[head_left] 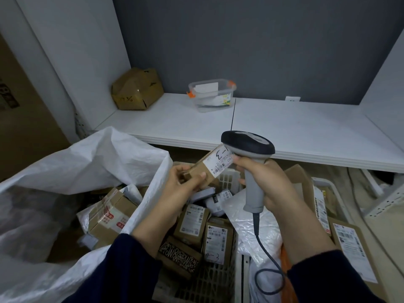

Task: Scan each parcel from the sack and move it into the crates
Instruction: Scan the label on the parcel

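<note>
Left hand (175, 193) pinching small parcel (207, 166) between thumb and fingers (182, 169), right hand (270, 182) gripping scanner (247, 143)

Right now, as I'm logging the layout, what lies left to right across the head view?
White woven plastic sack → small brown cardboard parcel with white label → grey handheld barcode scanner → flat brown labelled parcel.

Dim, even indoor light with soft shadows; wide-angle bending at the edges, corners slightly blurred.
</note>
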